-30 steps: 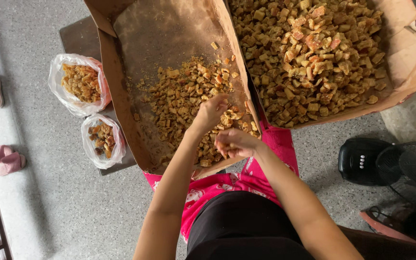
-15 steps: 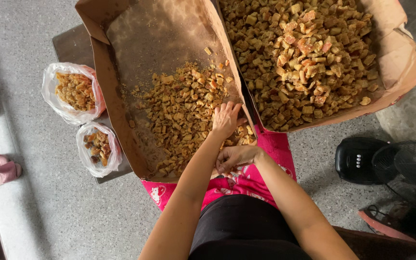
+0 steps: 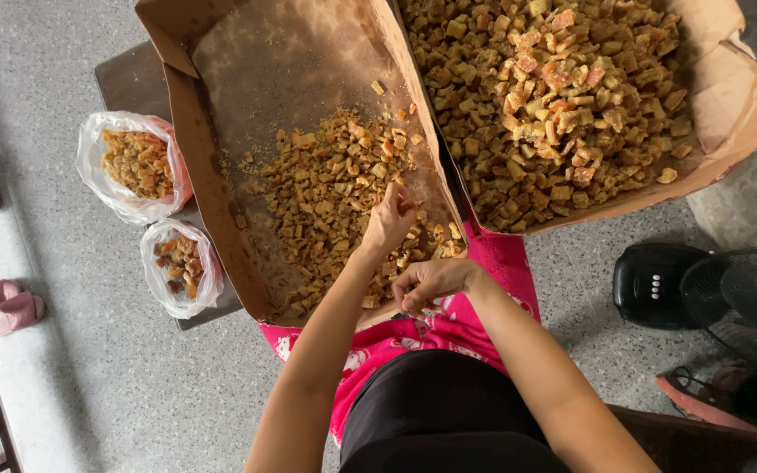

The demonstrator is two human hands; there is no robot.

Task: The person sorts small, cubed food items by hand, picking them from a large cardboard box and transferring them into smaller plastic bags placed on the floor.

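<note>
In left box (image 3: 221,184), left-hand fingers (image 3: 399,203) touch chunks (image 3: 335,188).

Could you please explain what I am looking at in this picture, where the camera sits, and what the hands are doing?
The camera sits on a person's head and looks straight down, so both bare arms reach up into the picture. The left hand is closed over small golden-brown chunks in a shallow cardboard box. The right hand is curled at the box's near edge; what it holds is hidden. A second cardboard box on the right is heaped with larger chunks. Two plastic bags of similar pieces sit to the left. A black fan and pink slippers stand on the floor.
</note>
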